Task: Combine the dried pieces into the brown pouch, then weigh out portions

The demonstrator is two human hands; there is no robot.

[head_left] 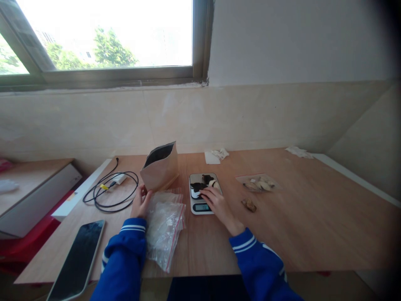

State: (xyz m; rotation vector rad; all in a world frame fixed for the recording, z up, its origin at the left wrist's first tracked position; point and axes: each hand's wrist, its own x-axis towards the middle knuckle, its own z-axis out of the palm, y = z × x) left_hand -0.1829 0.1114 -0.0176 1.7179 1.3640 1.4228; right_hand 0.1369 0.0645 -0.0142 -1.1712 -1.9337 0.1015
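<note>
My left hand (141, 203) is closed at the lower left edge of a tan stand-up pouch (159, 172), whose dark-lined mouth gapes upward. Beside that hand lies a pile of clear zip bags (164, 228) with red seal lines. My right hand (216, 205) reaches over a small white digital scale (205, 207), fingers bent together at the pieces on its plate. Those are black pieces (197, 187) and a pale piece (214, 184); whatever sits between the fingertips is too small to name. The scale's display is lit but unreadable.
Right of the scale are a brown lump (248, 205) and a zip bag of pale pieces (260, 183). A black cable (97, 205) coils at the left, near a phone or tablet (78, 255). Crumpled white tissue (221, 154) lies by the wall.
</note>
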